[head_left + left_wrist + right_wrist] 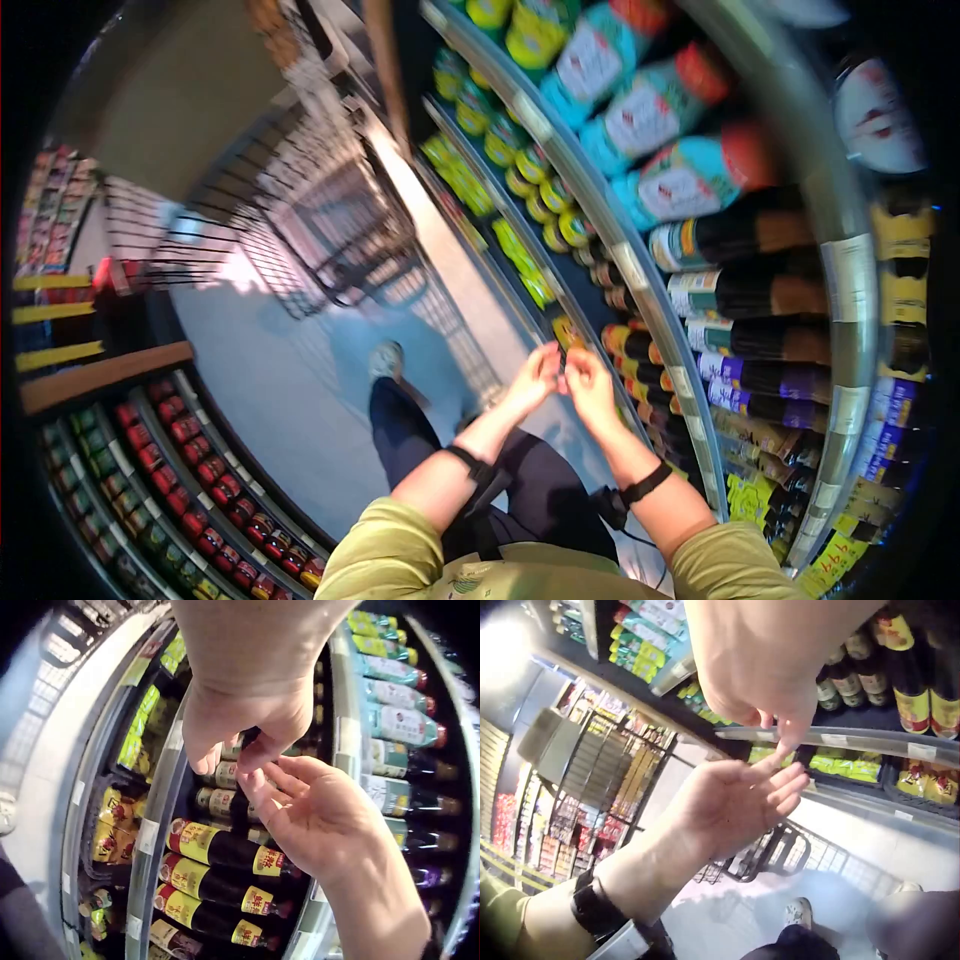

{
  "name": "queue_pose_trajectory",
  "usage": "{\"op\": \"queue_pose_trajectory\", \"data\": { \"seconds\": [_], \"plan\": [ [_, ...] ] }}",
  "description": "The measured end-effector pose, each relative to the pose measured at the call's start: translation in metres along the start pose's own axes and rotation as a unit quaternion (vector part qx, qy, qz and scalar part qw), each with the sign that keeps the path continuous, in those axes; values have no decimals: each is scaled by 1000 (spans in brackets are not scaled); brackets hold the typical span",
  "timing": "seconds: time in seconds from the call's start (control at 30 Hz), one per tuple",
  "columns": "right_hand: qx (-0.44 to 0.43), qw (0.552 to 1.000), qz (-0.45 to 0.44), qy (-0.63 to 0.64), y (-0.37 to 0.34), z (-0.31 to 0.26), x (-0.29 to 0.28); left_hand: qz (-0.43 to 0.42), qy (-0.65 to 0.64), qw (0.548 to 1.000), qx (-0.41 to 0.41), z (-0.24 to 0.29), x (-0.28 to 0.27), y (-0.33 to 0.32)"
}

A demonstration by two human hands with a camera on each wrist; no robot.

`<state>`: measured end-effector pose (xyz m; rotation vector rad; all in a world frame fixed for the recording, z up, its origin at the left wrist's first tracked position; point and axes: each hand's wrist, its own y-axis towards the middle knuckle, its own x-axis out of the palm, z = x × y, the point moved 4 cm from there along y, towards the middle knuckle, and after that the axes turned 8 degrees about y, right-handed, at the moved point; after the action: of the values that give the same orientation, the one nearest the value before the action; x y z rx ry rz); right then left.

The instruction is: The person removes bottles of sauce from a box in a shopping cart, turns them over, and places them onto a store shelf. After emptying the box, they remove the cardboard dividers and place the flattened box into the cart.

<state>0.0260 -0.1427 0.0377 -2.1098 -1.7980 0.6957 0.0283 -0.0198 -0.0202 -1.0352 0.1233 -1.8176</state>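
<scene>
Both bare hands meet in front of the body, beside the shelves. In the head view the left hand [536, 382] and right hand [590, 385] are raised with fingertips close together. The left wrist view has the left hand [251, 712] above, its fingers pointing down, and the right hand [330, 814] palm up with loosely bent fingers; their fingertips touch or overlap. From the right wrist, the left hand [731, 806] shows a bare palm and relaxed fingers below the right hand [761, 682], whose fingers meet it near the thumb side. No held object can be made out.
Dark sauce bottles [745, 240] and turquoise-labelled bottles [690, 180] fill the right-hand shelves. A wire shopping cart [265, 250] stands ahead on the pale floor [270, 390]. Red-lidded jars [215, 485] line a lower-left shelf.
</scene>
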Motion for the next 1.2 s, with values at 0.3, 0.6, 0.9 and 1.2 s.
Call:
{"op": "queue_pose_trajectory", "data": {
  "seconds": [0.3,0.6,0.9,1.2],
  "plan": [
    [-117,966,-229,-41,-70,-204,114,181,155,969,69,196,-59,-317],
    [-300,920,-246,-62,-118,-456,281,327,229,858,323,441,-158,-430],
    [-444,850,-234,-162,-109,-672,524,323,648,556,408,663,-248,-402],
    [-197,707,-297,-610,50,-579,679,327,677,562,345,680,-308,-368]
  ]
}}
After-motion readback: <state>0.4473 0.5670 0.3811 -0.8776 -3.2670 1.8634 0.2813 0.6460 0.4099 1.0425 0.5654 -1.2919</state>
